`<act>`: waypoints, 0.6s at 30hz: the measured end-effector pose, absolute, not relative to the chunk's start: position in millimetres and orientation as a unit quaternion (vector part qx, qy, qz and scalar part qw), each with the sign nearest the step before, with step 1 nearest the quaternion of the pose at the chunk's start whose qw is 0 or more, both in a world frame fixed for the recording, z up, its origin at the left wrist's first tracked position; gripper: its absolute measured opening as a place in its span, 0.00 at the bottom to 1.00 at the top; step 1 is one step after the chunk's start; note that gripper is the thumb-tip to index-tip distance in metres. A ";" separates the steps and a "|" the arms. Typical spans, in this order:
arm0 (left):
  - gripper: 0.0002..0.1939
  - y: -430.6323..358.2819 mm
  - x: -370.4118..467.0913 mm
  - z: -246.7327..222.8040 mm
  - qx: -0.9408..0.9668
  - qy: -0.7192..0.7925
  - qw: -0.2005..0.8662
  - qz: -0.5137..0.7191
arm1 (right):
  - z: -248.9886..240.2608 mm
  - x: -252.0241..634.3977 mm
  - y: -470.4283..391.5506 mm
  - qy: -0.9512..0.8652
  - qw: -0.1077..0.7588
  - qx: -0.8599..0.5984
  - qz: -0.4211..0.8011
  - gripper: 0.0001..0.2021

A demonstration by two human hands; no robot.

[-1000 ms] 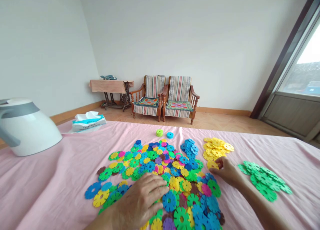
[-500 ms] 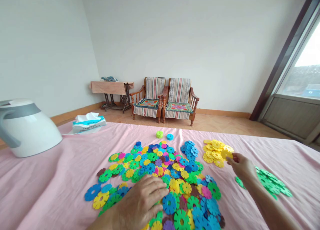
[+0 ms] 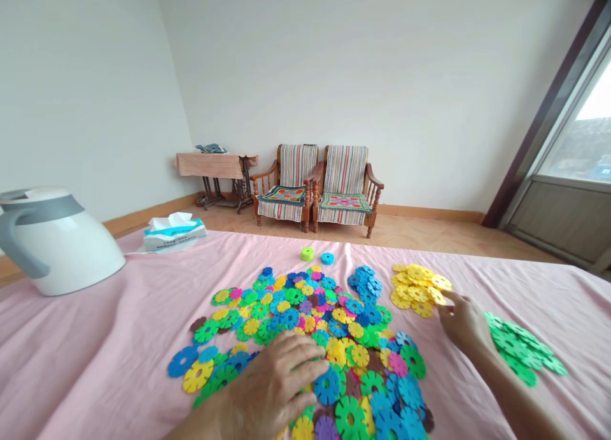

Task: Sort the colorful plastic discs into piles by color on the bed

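Notched plastic snowflake discs in several colours form a mixed heap [image 3: 351, 418] in front of me. My left hand [image 3: 281, 379] lies palm down on the near left part of it, fingers loosely spread, hiding what is under the palm. At the right edge of a yellow disc pile [image 3: 415, 284] is my right hand [image 3: 462, 319], its thumb and index finger apart with nothing visible between them. A green disc pile [image 3: 520, 344] lies right of that wrist, partly behind the forearm. Blue discs [image 3: 365, 284] make a smaller pile left of the yellow one.
A lime-green disc stack [image 3: 307, 254] and a blue disc stack [image 3: 327, 258] stand beyond the heap. On the pink cloth [image 3: 119, 351], a white kettle [image 3: 71, 249] and a tissue pack [image 3: 174, 234] are at left. Two wooden chairs [image 3: 344, 201] stand behind.
My right hand has let go of a yellow disc, which now rests on the yellow pile, and has drawn slightly back. My left hand stays on the heap. The view has shifted slightly.
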State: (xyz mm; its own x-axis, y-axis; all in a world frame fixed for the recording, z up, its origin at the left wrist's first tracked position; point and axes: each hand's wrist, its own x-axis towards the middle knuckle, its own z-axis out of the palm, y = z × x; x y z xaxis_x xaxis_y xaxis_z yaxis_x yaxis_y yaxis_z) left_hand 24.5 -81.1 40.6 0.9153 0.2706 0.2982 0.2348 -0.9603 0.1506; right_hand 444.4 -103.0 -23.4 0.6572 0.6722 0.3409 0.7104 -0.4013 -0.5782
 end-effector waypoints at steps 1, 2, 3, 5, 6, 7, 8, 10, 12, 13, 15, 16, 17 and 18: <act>0.19 -82.3 25.1 41.8 0.980 0.124 0.050 0.146 | -19.2 438.4 -102.5 -0.422 0.358 -0.832 -0.030 0.22; 0.21 -83.7 25.8 43.3 0.983 0.117 0.044 0.131 | -13.9 430.2 -102.0 -0.437 0.359 -0.824 -0.026 0.21; 0.21 -85.3 26.6 45.0 0.986 0.109 0.039 0.119 | -7.6 419.5 -101.8 -0.461 0.362 -0.811 -0.011 0.20; 0.22 -88.3 28.8 48.5 0.990 0.093 0.034 0.105 | 6.9 390.7 -103.3 -0.533 0.365 -0.762 0.053 0.16; 0.22 -89.5 29.8 49.8 0.990 0.088 0.033 0.105 | 14.3 373.3 -105.5 -0.576 0.358 -0.728 0.100 0.15; 0.21 -90.2 30.8 50.7 0.990 0.086 0.031 0.110 | 21.4 354.8 -108.8 -0.619 0.344 -0.691 0.143 0.13; 0.19 -90.4 31.7 51.0 0.988 0.089 0.028 0.122 | 27.7 336.1 -113.1 -0.649 0.333 -0.661 0.174 0.12; 0.14 -89.1 32.6 49.5 0.981 0.107 0.023 0.159 | 36.9 301.8 -123.8 -0.691 0.317 -0.619 0.199 0.11; 0.08 -86.0 32.4 45.4 0.971 0.129 0.023 0.200 | 41.5 276.1 -134.4 -0.722 0.292 -0.596 0.194 0.12; 0.06 -84.1 32.0 42.7 0.966 0.140 0.023 0.216 | 42.7 267.2 -138.6 -0.732 0.274 -0.596 0.185 0.12; 0.05 -80.2 30.7 36.7 0.957 0.163 0.019 0.241 | 44.0 256.9 -143.6 -0.740 0.231 -0.611 0.163 0.14; 0.05 -78.5 30.0 33.9 0.952 0.174 0.015 0.250 | 44.7 254.7 -144.5 -0.738 0.211 -0.622 0.153 0.14; 0.05 -77.1 29.3 31.4 0.948 0.185 0.013 0.257 | 45.3 253.6 -144.6 -0.736 0.193 -0.632 0.144 0.14; 0.05 -76.2 28.7 29.5 0.945 0.194 0.011 0.264 | 45.9 253.4 -144.1 -0.735 0.181 -0.639 0.136 0.14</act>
